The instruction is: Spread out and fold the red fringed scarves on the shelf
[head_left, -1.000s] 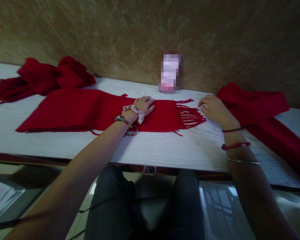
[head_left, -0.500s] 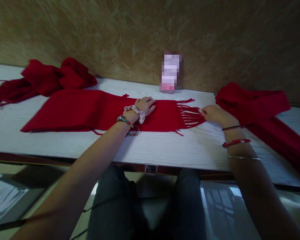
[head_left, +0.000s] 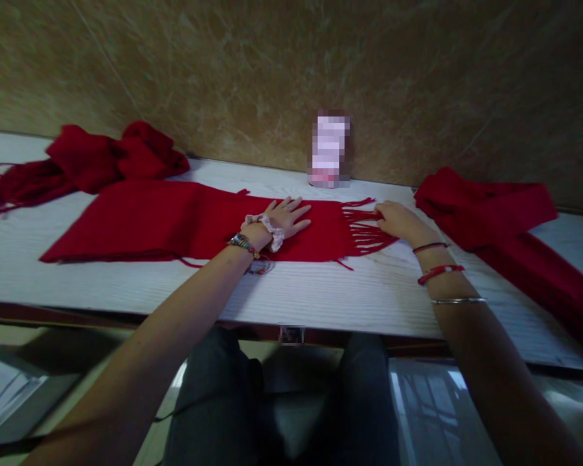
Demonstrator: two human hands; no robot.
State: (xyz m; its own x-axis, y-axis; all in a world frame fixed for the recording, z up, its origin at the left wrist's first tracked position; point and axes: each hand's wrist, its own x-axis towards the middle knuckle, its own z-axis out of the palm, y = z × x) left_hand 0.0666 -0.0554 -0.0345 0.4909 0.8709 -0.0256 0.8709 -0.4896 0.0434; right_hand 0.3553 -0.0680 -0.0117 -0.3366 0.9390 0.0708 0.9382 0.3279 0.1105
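Note:
A folded red scarf (head_left: 140,220) lies lengthwise along the white table, its fringe (head_left: 364,233) pointing right. Flat on the scarf's right half rests my left hand (head_left: 284,219), fingers spread and holding nothing. My right hand (head_left: 401,221) is closed at the fringe, its thumb and fingers pinched on some strands near the far side. Other strands hang free below those fingers. The fingertips of the right hand are partly hidden by the hand itself.
At the back left a second red scarf (head_left: 97,158) lies bunched up. A third red scarf (head_left: 495,207) is loosely folded at the right, running off the near edge. A blurred-out upright object (head_left: 328,152) leans on the brown marbled wall (head_left: 252,77). The white table (head_left: 320,298) ends above my knees.
My right hand has moved left, from the fringe's tips further in along the strands. The fingers of my left hand have spread wider on the scarf. The whole view has shifted slightly.

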